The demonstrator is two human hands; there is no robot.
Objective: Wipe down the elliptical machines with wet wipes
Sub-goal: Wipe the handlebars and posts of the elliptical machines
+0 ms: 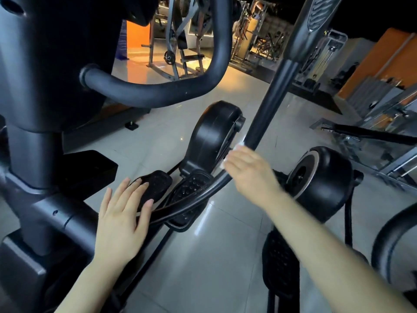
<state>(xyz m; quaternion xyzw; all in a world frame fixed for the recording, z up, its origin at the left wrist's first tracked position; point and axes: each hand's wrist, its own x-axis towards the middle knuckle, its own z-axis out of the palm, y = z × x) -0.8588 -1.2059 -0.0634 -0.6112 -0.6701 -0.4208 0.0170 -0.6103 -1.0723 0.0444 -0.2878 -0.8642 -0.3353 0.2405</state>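
1. Near centre: right hand (250, 170) pinches wet wipe (239, 146) against elliptical arm (268, 107).
2. Left hand (123, 213): grip wide, holding nothing.
3. Advice: wrap wipe round arm, stroke full length.

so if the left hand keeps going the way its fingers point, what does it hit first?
Probably the near pedal: the left hand has fingers straight, tips over its edge. Depth is unclear, so contact isn't certain.

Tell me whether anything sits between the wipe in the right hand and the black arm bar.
Nothing visible does. The right hand presses the white wipe straight against the bar.
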